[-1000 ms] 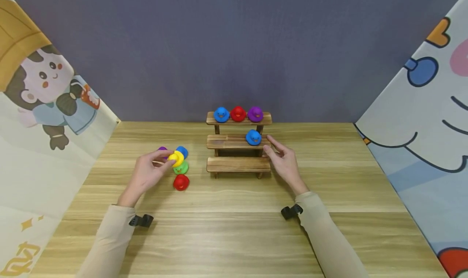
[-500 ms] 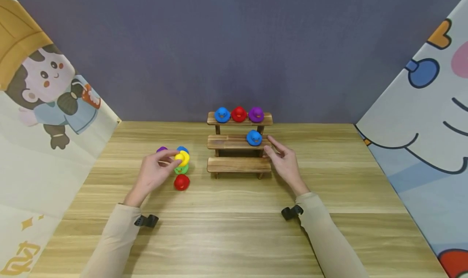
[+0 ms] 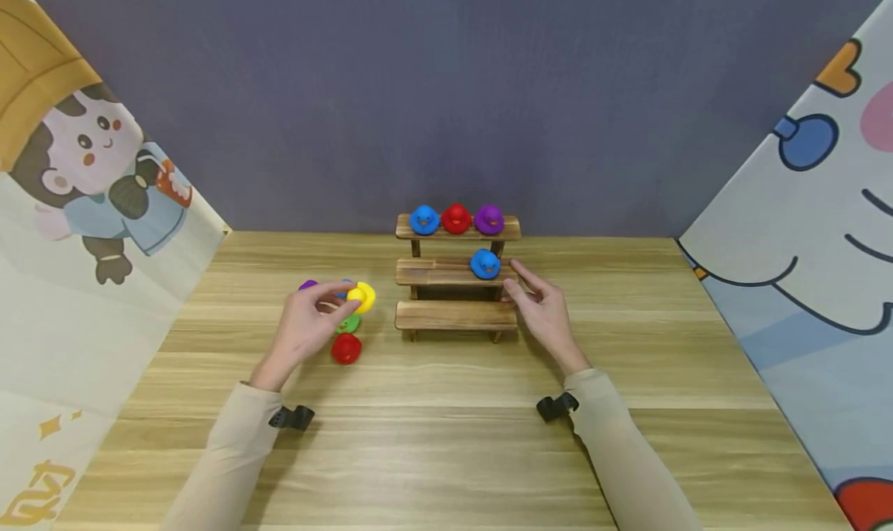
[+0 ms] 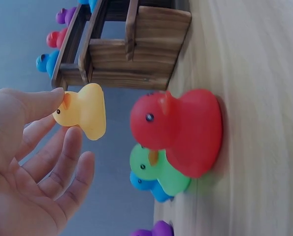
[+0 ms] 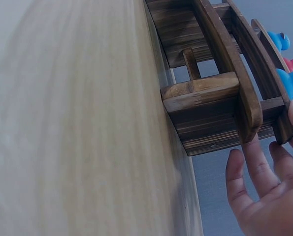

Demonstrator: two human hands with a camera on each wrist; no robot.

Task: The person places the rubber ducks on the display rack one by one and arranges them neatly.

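Observation:
My left hand [image 3: 314,322] pinches a yellow rubber duck [image 3: 362,298] between thumb and fingers, above the table, left of a small three-tier wooden display stand [image 3: 453,314]. Below it sit a red duck [image 3: 346,349], a green duck [image 3: 349,324], and partly hidden blue [image 4: 153,186] and purple [image 4: 158,229] ducks. My right hand [image 3: 546,318] holds the right end of the stand's middle tier, thumb at the front edge and index finger at the back. Blue [image 3: 424,220], red [image 3: 456,218] and purple [image 3: 489,220] ducks stand on the top tier. Another blue duck [image 3: 485,263] sits on the middle tier's right side.
The stand is on a wood-grain table [image 3: 432,438], close to a grey-blue back wall [image 3: 446,97]. Cartoon-printed panels [image 3: 105,190] rise at both sides. Each wrist wears a small black camera [image 3: 292,418].
My left hand has moved rightward with the yellow duck, from over the loose ducks toward the stand. My right hand stays at the stand's right end.

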